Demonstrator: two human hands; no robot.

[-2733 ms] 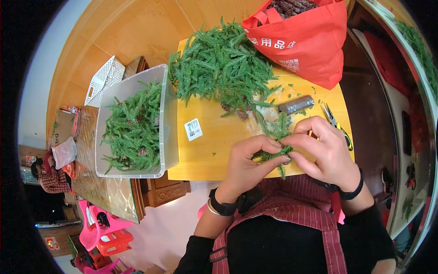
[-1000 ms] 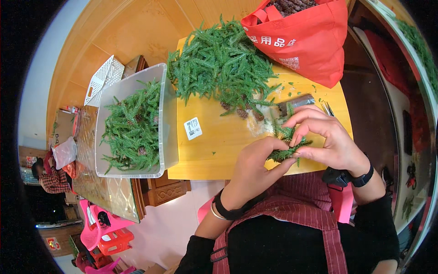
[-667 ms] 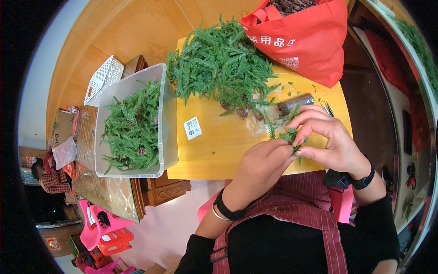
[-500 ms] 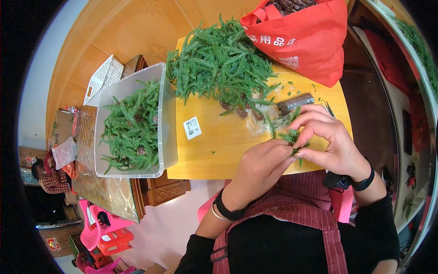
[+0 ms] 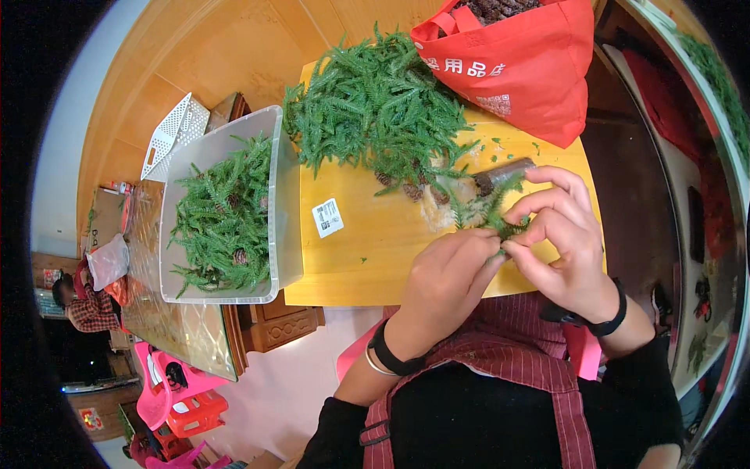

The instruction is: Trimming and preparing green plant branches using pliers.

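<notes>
The yellow surface (image 5: 351, 270) is lying before the person, and it is carrying most of these things. A clear plastic tub (image 5: 287, 207), full of greenery with some cones, is standing along its left edge. Toward the back, a heap of green branches (image 5: 379, 102) is spreading, and beside it a red bag (image 5: 523, 94) is leaning, showing pine cones in its mouth. Over the near right part, the left hand (image 5: 455, 273) and the right hand (image 5: 568, 234) are almost meeting; each grip is closing with thumb and fingers on one small green sprig (image 5: 495, 213), between them. Behind it a dark wrapped roll (image 5: 508, 173) is lying, while a white label (image 5: 327, 218) is resting nearer the tub.
</notes>
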